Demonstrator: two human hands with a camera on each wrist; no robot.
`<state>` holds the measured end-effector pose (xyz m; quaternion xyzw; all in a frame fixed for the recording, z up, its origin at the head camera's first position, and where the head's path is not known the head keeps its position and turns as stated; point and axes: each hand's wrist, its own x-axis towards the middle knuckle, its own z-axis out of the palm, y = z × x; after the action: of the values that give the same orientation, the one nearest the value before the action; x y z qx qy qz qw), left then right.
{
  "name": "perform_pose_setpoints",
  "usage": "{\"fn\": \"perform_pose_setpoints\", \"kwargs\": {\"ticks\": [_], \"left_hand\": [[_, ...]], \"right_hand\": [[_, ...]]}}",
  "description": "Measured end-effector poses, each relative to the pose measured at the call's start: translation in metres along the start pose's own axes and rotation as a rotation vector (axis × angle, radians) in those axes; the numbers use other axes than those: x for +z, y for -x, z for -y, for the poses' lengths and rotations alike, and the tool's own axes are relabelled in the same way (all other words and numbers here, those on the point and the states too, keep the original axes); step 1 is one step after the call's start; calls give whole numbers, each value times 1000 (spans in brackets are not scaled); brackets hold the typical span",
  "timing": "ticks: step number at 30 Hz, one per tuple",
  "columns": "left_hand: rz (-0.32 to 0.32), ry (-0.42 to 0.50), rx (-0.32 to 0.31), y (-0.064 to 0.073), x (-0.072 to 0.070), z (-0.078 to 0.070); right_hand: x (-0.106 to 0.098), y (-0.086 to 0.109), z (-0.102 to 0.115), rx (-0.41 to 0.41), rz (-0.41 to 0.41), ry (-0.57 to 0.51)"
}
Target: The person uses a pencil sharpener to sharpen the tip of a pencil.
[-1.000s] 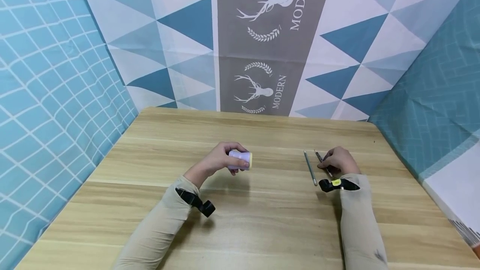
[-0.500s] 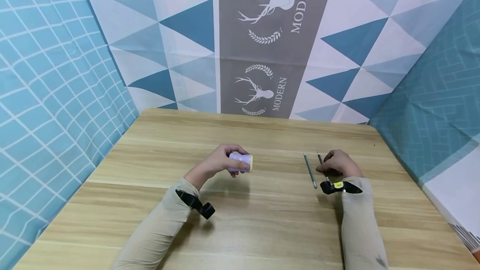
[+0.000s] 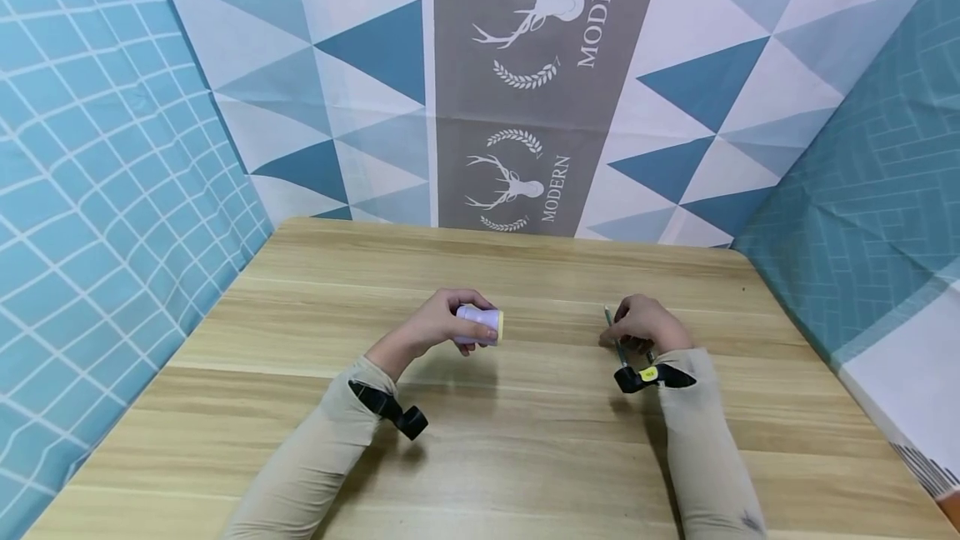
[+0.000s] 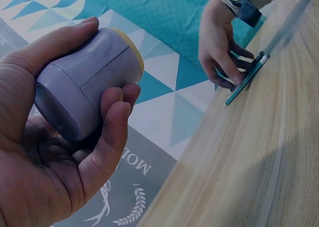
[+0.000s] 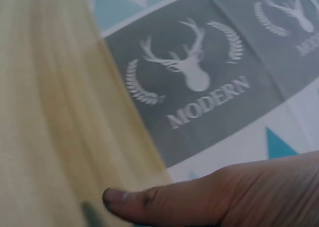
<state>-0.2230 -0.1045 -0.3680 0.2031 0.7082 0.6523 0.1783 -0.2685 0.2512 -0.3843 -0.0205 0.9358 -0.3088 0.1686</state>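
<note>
My left hand [image 3: 438, 325] grips a small lavender cylinder [image 4: 94, 80] with a yellow rim, raised above the wooden table; it lies tilted sideways between thumb and fingers. To the right, my right hand [image 3: 647, 325] bends low over the tabletop with curled fingers. Its fingertips are right at a green pencil [image 3: 609, 317], whose middle they hide. A dark pencil [image 3: 650, 356] shows only its end below the palm, the rest being covered by the hand that grips it. In the right wrist view the thumb [image 5: 164, 202] overlaps the blurred green pencil [image 5: 91, 214].
The wooden table [image 3: 525, 440] reaches back to a wall cloth [image 3: 517, 107] printed with triangles and deer heads. Blue tiled cloth [image 3: 97, 148] hangs at the left side, teal cloth [image 3: 862, 173] at the right. Both wrists carry black camera straps.
My right hand has moved left from beside the dark pencil to the green one. The dark pencil has turned and is now mostly hidden under it. My left hand has stayed in place.
</note>
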Motion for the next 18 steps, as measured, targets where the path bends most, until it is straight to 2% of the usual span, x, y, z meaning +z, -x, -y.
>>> {"fn": "perform_pose_setpoints", "kwargs": {"ticks": [5,11,14,18], "left_hand": [[2,3,6,0,0,0],[5,-8,5,-1,-1,2],[3,-12,5,-1,-1,2],[5,-6,3,-1,-1,2]], "right_hand": [[9,-9,-2,-1,11,68],[8,-12,-2,14,39,11],[5,-11,-1,-60,57,2],[-6,-5,-1,-243,73,-24]]}}
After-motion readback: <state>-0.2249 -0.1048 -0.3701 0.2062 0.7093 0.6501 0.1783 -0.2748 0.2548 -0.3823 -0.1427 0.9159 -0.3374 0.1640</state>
